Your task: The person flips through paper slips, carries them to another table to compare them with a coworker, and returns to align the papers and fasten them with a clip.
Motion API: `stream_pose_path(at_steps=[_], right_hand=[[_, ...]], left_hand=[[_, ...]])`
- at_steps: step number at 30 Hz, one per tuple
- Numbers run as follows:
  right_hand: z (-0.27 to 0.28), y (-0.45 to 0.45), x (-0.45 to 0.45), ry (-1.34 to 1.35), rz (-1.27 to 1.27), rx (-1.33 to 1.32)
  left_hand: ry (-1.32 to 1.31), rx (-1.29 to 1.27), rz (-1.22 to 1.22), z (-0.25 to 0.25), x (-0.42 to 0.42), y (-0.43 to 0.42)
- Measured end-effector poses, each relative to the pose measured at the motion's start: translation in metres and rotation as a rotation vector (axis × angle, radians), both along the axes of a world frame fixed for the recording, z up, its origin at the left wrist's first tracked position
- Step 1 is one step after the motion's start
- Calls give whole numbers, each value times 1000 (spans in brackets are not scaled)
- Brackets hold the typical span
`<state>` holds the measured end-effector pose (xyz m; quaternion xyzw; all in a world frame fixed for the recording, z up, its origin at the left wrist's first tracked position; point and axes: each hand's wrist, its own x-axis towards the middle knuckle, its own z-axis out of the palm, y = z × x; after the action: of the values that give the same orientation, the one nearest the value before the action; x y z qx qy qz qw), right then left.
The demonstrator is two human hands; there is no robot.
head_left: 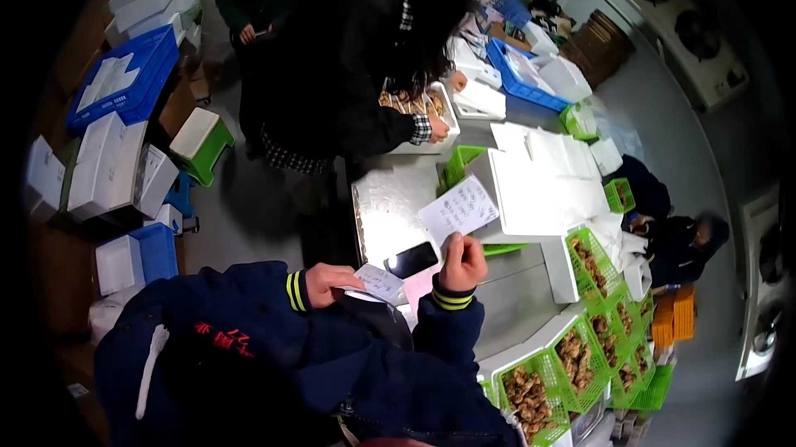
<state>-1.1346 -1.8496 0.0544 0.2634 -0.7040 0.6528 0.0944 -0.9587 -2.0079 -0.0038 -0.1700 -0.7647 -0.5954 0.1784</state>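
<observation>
My left hand (330, 284) is closed on a small handwritten paper slip (381, 282), gripping its left edge. Raised to the right, my right hand (463, 263) pinches the lower edge of a larger white sheet of paper (458, 208) covered in handwriting. A dark smartphone (412, 260) is between the two hands, just past the slip; a bright glare shows at its left end. Beyond it, a whitish board or box surface (394, 190) is strongly lit. Under the slip, a dark rounded object is partly hidden.
Green baskets (576, 360) of brown, knobbly produce line the right. White foam lids (531, 190) are stacked nearby. Across the table, a co-worker in black (365, 74) handles a foam box (448, 119). Another person (684, 244) is at far right. Blue crates (124, 82) stand left.
</observation>
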Motion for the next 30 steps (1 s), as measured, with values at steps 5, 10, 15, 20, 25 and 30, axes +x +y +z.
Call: stream_pose_path(at_steps=[5, 10, 15, 20, 25, 30], right_hand=[[-5, -10, 7, -108, 86, -51], [-12, -9, 8, -145, 99, -39], [-16, -7, 6, -103, 117, -64], [-15, -7, 9, -216, 135, -67], [-16, -10, 8, -185, 163, -74], [-21, -8, 5, -166, 173, -68]], left_hand=[[-35, -26, 23, 0, 3, -3], [10, -6, 48, -3, -1, -1], [38, -54, 43, -8, -2, 1], [19, -40, 43, -9, -2, 7], [-5, -35, 62, -12, 1, 6], [-34, -43, 55, -11, 0, 9]])
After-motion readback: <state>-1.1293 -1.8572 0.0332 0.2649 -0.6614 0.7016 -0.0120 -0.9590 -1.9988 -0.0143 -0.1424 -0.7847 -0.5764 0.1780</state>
